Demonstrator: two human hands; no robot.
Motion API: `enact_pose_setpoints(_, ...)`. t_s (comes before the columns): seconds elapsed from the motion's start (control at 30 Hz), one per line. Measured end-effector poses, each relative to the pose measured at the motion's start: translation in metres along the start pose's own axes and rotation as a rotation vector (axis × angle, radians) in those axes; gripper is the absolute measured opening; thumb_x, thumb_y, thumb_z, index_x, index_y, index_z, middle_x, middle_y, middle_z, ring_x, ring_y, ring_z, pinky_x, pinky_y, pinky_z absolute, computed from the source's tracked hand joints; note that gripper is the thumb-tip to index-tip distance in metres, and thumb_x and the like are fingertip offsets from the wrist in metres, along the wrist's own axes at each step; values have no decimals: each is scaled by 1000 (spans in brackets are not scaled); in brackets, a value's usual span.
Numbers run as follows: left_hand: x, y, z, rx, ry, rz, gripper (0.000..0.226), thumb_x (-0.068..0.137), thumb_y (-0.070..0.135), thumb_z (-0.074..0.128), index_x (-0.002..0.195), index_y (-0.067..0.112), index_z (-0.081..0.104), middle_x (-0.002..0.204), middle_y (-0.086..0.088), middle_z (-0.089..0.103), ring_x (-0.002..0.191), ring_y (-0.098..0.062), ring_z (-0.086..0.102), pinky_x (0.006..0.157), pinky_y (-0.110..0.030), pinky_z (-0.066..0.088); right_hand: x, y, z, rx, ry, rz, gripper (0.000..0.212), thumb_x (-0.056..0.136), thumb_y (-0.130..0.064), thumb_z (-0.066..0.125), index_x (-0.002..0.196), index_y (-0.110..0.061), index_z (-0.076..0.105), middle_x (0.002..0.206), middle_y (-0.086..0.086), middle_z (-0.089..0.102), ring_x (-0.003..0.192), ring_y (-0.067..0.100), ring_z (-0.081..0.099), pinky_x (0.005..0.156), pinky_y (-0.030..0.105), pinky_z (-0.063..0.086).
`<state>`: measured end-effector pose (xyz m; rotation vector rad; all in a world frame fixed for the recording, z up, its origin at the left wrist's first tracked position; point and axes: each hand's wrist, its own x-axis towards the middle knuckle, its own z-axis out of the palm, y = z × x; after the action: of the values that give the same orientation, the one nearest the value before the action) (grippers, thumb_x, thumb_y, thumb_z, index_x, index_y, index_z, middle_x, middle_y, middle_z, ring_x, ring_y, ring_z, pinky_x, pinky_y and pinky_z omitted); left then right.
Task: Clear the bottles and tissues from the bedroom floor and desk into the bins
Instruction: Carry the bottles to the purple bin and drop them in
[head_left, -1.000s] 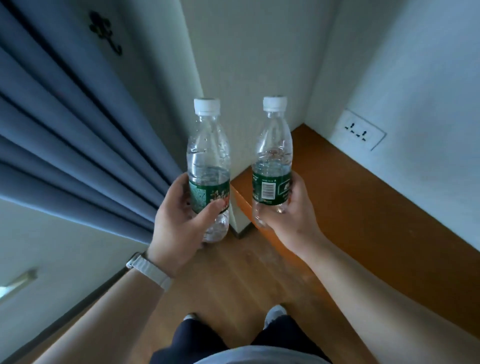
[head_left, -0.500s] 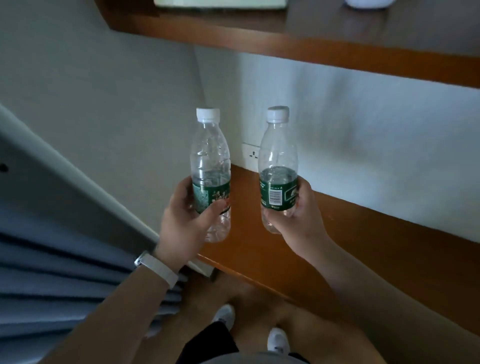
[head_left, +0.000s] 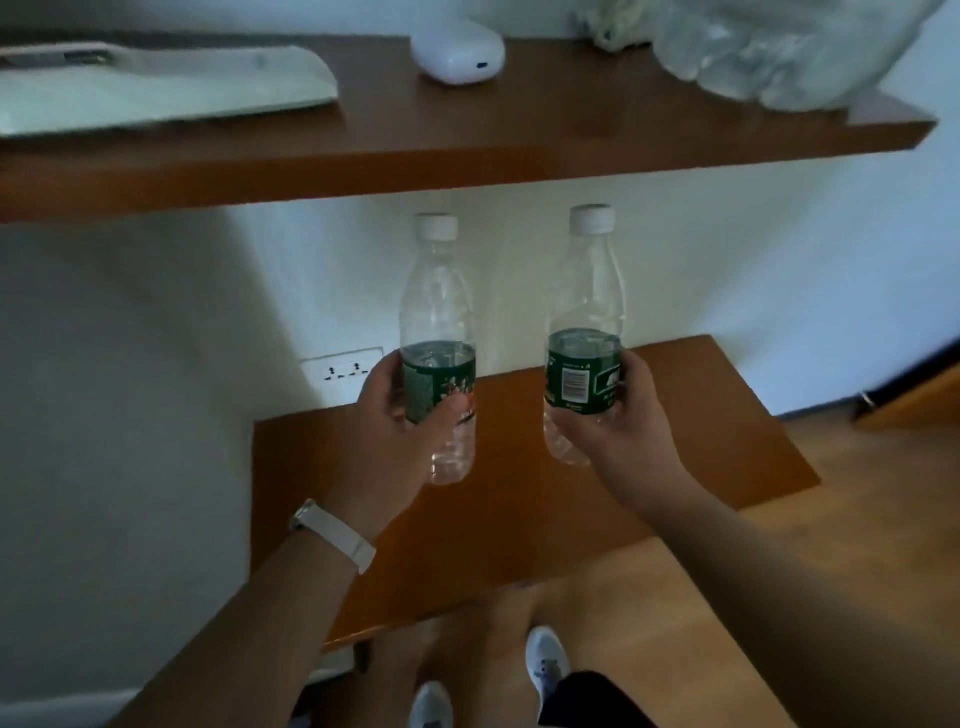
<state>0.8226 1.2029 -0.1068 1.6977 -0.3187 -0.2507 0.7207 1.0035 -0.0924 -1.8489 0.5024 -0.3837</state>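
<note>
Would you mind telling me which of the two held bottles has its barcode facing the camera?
The bottle in the right hand, the right bottle: a white barcode panel shows on its green label. The left bottle, in the left hand, shows printed artwork instead.

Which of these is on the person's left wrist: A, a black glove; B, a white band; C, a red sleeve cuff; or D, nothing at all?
B: a white band wraps the wrist just below the left hand, which holds a green-labelled water bottle upright.

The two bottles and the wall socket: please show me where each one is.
Left bottle (head_left: 437, 291): head view, clear upper body.
Right bottle (head_left: 588, 291): head view, clear upper body.
Wall socket (head_left: 340, 370): head view, white faceplate.
</note>
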Motion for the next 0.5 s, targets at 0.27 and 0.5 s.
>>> enact_pose_setpoints(0.27, -3, 14, 67, -29, -275, 57, 49, 86, 36, 71, 130, 35, 50, 120, 17, 62, 106, -3, 64, 78, -27, 59, -43, 11, -61, -5, 279, 76, 79, 76, -22, 79, 140, -30, 34, 126, -16, 52, 111, 0, 56, 83, 22, 50)
enact_pose_setpoints(0.5, -10, 41, 162, 19, -428, 133, 44, 86, 32, 72, 125, 38, 53, 115, 19, 64, 102, 2, 64, 82, -28, 58, -64, 42, -150, 47, 470, 124, 69, 74, -19, 78, 131, -35, 41, 119, -11, 58, 106, 2, 59, 87, 29, 52)
